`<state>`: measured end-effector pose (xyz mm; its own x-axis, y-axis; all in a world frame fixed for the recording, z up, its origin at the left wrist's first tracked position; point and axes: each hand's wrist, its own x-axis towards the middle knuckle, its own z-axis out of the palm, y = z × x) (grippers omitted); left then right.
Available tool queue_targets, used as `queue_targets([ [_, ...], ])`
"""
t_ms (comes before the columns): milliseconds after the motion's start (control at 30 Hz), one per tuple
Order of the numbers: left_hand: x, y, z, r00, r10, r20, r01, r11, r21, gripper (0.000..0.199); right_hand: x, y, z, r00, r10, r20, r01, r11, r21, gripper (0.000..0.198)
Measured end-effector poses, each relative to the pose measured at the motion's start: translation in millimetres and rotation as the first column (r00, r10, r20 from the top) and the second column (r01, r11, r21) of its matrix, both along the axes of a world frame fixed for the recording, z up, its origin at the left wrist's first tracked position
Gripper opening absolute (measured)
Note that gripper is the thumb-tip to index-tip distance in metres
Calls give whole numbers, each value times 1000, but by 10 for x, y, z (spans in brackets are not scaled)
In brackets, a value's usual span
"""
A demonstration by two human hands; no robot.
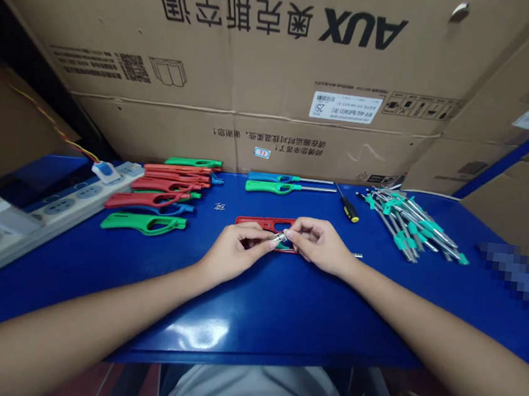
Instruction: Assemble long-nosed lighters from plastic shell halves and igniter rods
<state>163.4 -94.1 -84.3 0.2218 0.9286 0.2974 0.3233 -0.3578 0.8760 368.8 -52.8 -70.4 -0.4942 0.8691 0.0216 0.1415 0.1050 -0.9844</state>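
Note:
Over the middle of the table, my left hand [238, 249] pinches a small shiny, partly clear piece [280, 237] between thumb and fingers. Thumb and forefinger of my right hand [319, 245] close on the other end of that piece; its exact kind is too small to make out. Directly beneath both hands lies a red lighter casing [252, 221], open so that its inside shows, with a bit of teal in it. The hands cover much of the casing. Behind it are a blue long-necked lighter [271, 177] and a green long-necked lighter [265, 187], both with metal tubes.
Several red, green and blue lighter casings [143, 223] lie at left beside a white power strip [62, 205]. Tiny metal parts [220, 206] sit near the middle. Toward the right are a screwdriver [349, 208] and a pile of metal tubes [412, 229]. A cardboard wall [278, 67] stands behind.

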Motion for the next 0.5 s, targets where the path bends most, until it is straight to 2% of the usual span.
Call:
queue_targets([
  [200,17,3,24,999,36,36,-33,997,-74,29,40,87,31,998,56,-22,-58,994,-91,46],
  [500,16,1,-11,999,41,19,-40,998,-39,26,27,55,-2,1000,12,-15,-12,1000,-16,46],
])
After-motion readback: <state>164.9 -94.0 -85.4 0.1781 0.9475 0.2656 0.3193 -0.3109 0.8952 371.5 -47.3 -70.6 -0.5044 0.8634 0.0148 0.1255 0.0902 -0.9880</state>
